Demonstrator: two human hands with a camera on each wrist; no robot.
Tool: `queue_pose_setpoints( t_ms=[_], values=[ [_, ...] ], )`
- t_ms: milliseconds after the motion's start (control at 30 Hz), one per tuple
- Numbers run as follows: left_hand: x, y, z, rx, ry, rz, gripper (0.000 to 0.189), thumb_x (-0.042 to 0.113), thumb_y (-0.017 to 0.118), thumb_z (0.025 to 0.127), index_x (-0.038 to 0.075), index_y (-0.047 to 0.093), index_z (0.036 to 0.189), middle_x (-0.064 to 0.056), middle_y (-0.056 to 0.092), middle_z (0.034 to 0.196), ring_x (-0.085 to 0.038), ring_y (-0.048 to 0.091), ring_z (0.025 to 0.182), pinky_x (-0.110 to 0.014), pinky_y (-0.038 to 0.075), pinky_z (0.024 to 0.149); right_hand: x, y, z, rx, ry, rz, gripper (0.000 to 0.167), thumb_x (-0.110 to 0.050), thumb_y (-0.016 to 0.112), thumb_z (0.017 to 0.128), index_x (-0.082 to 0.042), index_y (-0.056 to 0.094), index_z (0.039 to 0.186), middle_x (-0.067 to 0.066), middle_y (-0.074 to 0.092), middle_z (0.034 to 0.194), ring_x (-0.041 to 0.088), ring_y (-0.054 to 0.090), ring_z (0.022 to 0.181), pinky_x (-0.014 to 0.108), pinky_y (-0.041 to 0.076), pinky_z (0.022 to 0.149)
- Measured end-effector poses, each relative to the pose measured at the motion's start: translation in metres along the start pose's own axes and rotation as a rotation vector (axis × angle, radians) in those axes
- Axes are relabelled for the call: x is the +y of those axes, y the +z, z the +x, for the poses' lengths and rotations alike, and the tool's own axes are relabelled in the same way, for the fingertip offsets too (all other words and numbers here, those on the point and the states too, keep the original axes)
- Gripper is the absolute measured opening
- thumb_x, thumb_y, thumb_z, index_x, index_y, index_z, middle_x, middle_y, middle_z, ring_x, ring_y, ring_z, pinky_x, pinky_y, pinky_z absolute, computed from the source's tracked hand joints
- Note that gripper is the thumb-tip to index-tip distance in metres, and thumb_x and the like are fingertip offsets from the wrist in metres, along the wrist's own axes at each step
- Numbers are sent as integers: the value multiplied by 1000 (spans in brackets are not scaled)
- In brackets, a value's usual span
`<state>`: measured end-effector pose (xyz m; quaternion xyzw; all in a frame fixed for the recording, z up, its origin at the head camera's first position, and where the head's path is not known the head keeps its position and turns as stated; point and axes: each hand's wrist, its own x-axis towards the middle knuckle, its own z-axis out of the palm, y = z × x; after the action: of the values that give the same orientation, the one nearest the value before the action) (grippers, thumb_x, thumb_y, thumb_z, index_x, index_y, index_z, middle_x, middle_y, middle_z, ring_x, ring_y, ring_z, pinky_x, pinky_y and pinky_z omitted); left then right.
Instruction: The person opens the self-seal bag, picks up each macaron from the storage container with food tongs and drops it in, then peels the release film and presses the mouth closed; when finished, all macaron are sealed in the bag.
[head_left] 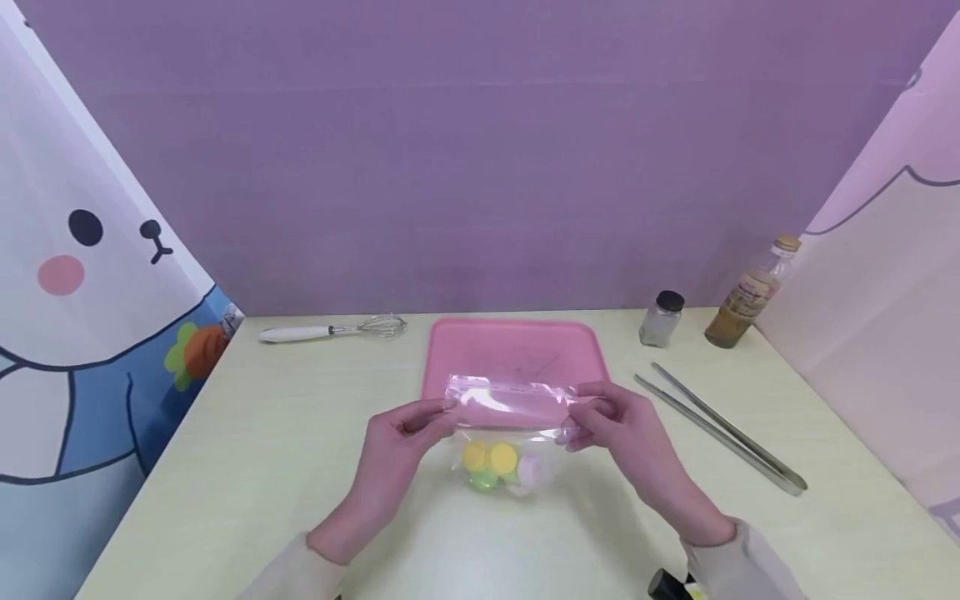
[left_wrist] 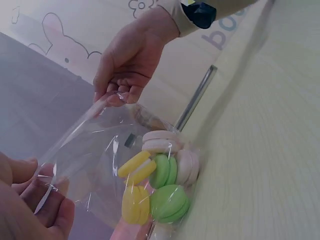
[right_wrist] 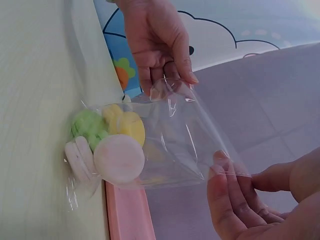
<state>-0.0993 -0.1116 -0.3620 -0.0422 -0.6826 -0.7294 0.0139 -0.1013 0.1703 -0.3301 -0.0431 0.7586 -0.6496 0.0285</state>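
Between my two hands a clear plastic bag (head_left: pixel 510 412) is stretched by its upper corners. Yellow macarons (left_wrist: pixel 136 205), green macarons (left_wrist: pixel 170 202) and pale pink macarons (right_wrist: pixel 119 159) lie together in its bottom. My left hand (head_left: pixel 401 446) pinches the left side of the bag between thumb and fingers. The right hand (head_left: pixel 626 437) pinches the opposite side in the same way. In the wrist views the bag hangs upright, its filled bottom close over the table.
Behind the bag lies a pink tray (head_left: pixel 517 350). A whisk (head_left: pixel 333 329) is at the back left. To the right are metal tongs (head_left: pixel 723 429), a small black-lidded jar (head_left: pixel 662 319) and a corked bottle (head_left: pixel 752 293). A purple wall stands behind the table (head_left: pixel 247 450).
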Motion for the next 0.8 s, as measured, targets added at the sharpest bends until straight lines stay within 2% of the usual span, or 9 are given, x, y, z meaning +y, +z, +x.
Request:
queue_pose_setpoints(
  t_ms=[200, 333, 433, 533, 600, 633, 700, 800],
  values=[
    [0, 0, 1, -6, -20, 15, 20, 13, 79, 88, 2, 76, 105, -11, 76, 97, -25, 73, 91, -32, 57, 92, 2, -2, -5, 25, -34, 35, 29, -7, 66, 99, 7, 60, 123, 22, 73, 95, 31, 74, 80, 45, 62, 77],
    [-2, 0, 1, -28, 3, -8, 16, 14, 77, 91, 1, 76, 100, -12, 75, 93, -25, 73, 89, -35, 58, 91, 2, -2, -9, 38, -45, 38, 30, -9, 67, 99, 8, 59, 122, 22, 73, 96, 31, 74, 82, 45, 62, 77],
    [-1, 1, -1, -55, 33, -57, 18, 12, 75, 92, -3, 74, 101, -17, 75, 91, -27, 74, 85, -38, 59, 89, 0, -2, -11, 60, -68, 7, 33, -9, 67, 99, 8, 58, 125, 23, 72, 97, 32, 74, 80, 44, 62, 75],
    [-1, 1, -3, -65, 45, -72, 20, 12, 75, 92, -5, 73, 101, -17, 74, 90, -26, 74, 83, -39, 59, 88, -3, -2, -11, 89, -149, -74, 37, -10, 68, 98, 4, 57, 131, 23, 72, 102, 28, 74, 79, 41, 63, 74],
    [-1, 2, -3, -66, 44, -69, 21, 13, 75, 92, -6, 73, 102, -16, 75, 90, -25, 74, 82, -39, 59, 89, -6, -1, -9, 124, -248, -153, 40, -10, 69, 98, -1, 56, 134, 19, 72, 107, 22, 74, 84, 34, 62, 76],
    [-1, 2, -3, -67, 42, -69, 21, 12, 75, 92, -6, 73, 102, -16, 75, 90, -25, 74, 82, -39, 59, 89, -7, 0, -7, 142, -327, -210, 41, -8, 70, 97, -2, 57, 135, 16, 72, 108, 20, 73, 88, 31, 61, 78],
    [-1, 2, -3, -70, 40, -69, 21, 12, 75, 92, -6, 73, 102, -16, 75, 90, -25, 74, 82, -39, 59, 90, -10, 4, -4, 193, -523, -318, 41, -3, 73, 92, -3, 61, 132, 13, 72, 111, 18, 71, 96, 25, 58, 86],
    [0, 3, -4, -74, 37, -65, 21, 12, 75, 92, -6, 73, 102, -16, 75, 91, -25, 74, 82, -38, 58, 91, -16, 16, 3, 249, -831, -457, 33, 1, 75, 87, 0, 68, 120, 11, 72, 112, 24, 68, 102, 24, 53, 95]
  ],
)
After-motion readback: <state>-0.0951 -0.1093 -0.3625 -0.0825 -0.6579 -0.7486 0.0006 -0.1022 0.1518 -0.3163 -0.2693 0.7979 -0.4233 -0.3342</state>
